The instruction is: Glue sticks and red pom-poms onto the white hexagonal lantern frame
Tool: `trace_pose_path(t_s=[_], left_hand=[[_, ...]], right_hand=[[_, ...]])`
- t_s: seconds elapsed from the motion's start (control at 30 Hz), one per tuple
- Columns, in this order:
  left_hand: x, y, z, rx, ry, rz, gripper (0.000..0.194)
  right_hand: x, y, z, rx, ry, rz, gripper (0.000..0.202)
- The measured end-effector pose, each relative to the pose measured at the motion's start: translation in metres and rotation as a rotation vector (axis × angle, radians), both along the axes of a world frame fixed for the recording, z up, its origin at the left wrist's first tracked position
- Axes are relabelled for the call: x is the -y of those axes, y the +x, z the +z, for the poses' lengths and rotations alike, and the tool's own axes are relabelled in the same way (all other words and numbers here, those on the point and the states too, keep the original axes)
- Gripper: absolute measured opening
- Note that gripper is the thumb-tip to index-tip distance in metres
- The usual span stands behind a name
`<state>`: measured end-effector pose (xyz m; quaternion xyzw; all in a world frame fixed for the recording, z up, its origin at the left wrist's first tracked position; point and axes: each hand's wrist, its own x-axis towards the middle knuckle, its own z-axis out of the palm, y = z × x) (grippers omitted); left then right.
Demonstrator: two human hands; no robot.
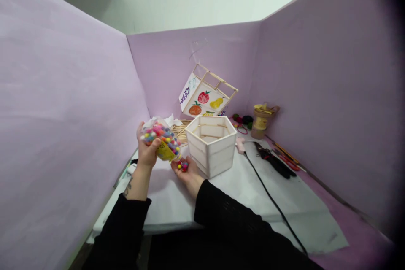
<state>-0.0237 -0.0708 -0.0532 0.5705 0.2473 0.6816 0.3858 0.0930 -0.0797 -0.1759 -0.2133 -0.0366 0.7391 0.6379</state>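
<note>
My left hand [148, 149] is wrapped round a clear container [163, 137] full of small colourful pompoms, tilted with its mouth down to the right. Just below that mouth my right hand [189, 173] is cupped palm up, with several pompoms [182, 166] lying in it. Right behind the right hand stands a white hexagonal box [210, 152], open at the top, with thin wooden sticks visible inside. A wooden-framed lantern [205, 95] with painted fruit panels is tilted behind the box.
Wooden sticks [182, 130] lie behind the container. On the right are a pink glue gun [240, 145] with a black cable [268, 194], black-handled pliers [275, 161], red-handled tools [287, 159], a twine-wrapped holder [261, 122] and dark yarn balls [247, 120]. Lilac partitions [294, 71] surround the white-covered table [171, 206].
</note>
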Motion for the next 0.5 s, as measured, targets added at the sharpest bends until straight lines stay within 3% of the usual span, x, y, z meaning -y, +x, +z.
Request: trace_pose_path(t_s=[0.23,0.4,0.5], left_hand=[[-0.001,0.003,0.005,-0.051,0.054,0.032,0.1],[-0.002,0.0,0.008,-0.056,0.049,0.024,0.102],[-0.004,-0.003,0.011,-0.018,0.073,0.026,0.097]], right_hand=[[0.003,0.003,0.011,-0.083,-0.192,0.089,0.036],[0.005,0.002,0.013,-0.098,-0.188,0.091,0.037],[0.006,0.001,0.012,-0.079,-0.105,0.054,0.036]])
